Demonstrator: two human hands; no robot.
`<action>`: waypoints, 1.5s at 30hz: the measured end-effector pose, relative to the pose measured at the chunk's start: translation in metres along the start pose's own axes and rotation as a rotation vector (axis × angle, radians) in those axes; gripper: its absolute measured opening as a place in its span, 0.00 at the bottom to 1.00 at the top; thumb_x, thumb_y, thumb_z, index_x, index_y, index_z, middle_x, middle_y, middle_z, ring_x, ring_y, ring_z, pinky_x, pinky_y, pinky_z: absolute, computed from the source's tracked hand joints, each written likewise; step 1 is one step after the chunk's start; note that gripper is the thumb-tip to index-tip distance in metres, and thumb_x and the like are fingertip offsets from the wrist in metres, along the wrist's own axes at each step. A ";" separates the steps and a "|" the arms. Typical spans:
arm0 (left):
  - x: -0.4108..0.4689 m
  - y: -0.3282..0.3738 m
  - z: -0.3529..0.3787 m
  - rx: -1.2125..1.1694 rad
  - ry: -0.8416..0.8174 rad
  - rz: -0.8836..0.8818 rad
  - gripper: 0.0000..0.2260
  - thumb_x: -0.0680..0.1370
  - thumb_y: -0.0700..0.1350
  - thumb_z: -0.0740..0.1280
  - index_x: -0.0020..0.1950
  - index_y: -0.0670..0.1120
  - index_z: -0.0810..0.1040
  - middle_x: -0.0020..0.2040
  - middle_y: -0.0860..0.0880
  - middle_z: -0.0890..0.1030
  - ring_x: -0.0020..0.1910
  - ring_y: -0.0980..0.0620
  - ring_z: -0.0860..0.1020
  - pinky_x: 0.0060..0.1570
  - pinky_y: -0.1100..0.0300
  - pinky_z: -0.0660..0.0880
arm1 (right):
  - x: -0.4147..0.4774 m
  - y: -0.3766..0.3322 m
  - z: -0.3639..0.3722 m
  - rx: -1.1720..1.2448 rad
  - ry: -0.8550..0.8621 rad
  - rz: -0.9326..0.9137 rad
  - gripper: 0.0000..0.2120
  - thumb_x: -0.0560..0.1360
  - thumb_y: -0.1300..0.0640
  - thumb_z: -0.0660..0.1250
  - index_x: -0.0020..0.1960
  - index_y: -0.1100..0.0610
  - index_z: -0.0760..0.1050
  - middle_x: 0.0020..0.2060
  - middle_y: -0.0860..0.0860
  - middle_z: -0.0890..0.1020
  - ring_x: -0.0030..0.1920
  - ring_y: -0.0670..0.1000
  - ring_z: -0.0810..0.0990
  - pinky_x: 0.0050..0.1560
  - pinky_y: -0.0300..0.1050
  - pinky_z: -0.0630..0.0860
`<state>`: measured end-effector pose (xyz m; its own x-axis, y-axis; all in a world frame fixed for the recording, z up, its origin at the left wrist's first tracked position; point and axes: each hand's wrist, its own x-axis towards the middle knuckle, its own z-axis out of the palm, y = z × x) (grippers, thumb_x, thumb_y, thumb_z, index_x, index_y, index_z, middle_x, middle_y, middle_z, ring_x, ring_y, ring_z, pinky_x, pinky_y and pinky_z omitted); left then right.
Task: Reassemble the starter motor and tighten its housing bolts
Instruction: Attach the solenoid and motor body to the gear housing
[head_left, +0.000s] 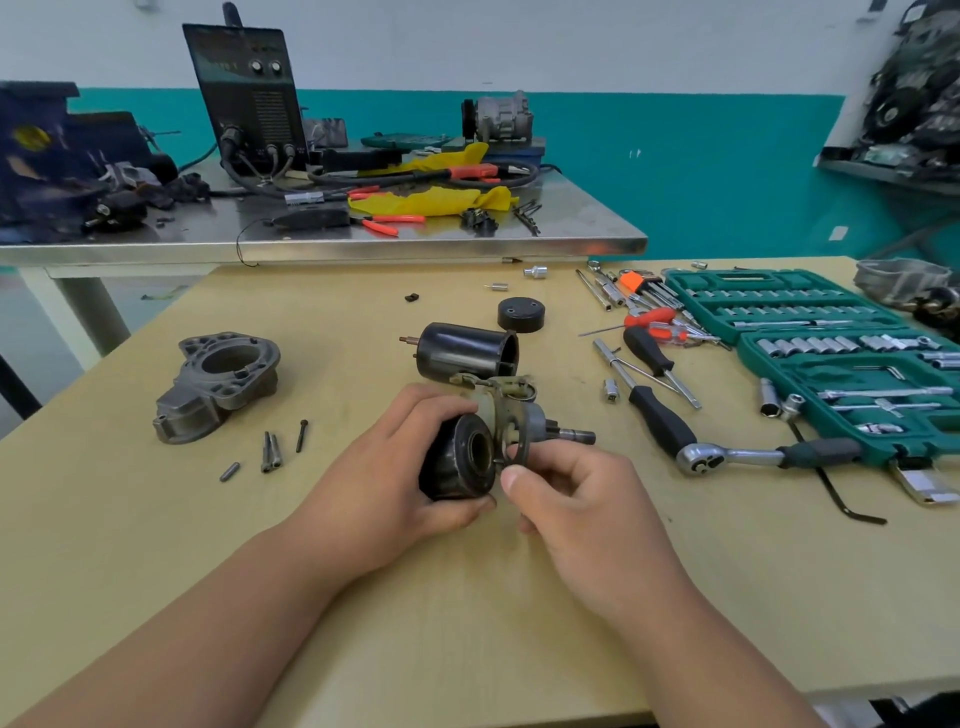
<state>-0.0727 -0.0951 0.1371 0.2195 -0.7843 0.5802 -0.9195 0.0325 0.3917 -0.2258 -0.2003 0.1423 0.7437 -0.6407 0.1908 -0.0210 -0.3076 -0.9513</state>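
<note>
My left hand (410, 467) grips a black cylindrical motor part (457, 460) just above the wooden table (467, 597). Against its right end sits a metal plate with a shaft (540, 426), whose rim my right hand (566, 499) pinches. Behind them lies a black solenoid can (465, 351) on its side, and a black end cap (521, 314) farther back. A grey cast nose housing (218, 384) rests at the left. Several long bolts (272, 449) and a short pin (229, 471) lie beside it.
A ratchet wrench (737, 457), black-handled drivers (660, 410) and loose sockets lie at the right, next to an open green socket set case (841, 358). A steel bench (363, 234) with a welder, cables and pliers stands behind the table.
</note>
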 end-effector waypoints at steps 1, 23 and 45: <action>0.000 0.000 0.000 0.019 0.010 0.000 0.30 0.66 0.61 0.69 0.64 0.48 0.70 0.58 0.61 0.66 0.55 0.66 0.69 0.53 0.78 0.66 | 0.000 0.000 -0.001 -0.001 -0.012 -0.001 0.07 0.73 0.58 0.68 0.41 0.47 0.82 0.26 0.38 0.79 0.30 0.37 0.77 0.29 0.26 0.67; 0.011 0.003 0.001 0.444 0.188 0.179 0.24 0.68 0.53 0.68 0.58 0.39 0.80 0.50 0.41 0.80 0.44 0.41 0.81 0.41 0.52 0.78 | 0.003 0.005 0.005 -0.082 0.034 -0.042 0.05 0.74 0.56 0.67 0.41 0.51 0.80 0.26 0.39 0.77 0.26 0.39 0.72 0.25 0.30 0.65; 0.023 0.004 -0.010 0.672 0.120 0.432 0.20 0.72 0.50 0.72 0.61 0.41 0.78 0.49 0.42 0.81 0.44 0.41 0.80 0.41 0.50 0.75 | 0.004 0.007 0.006 0.035 -0.006 -0.049 0.05 0.75 0.56 0.67 0.43 0.47 0.81 0.28 0.37 0.79 0.29 0.37 0.76 0.28 0.28 0.67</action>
<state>-0.0680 -0.1066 0.1587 -0.2016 -0.7142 0.6703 -0.9224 -0.0918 -0.3753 -0.2189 -0.2004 0.1352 0.7470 -0.6215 0.2361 0.0389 -0.3137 -0.9487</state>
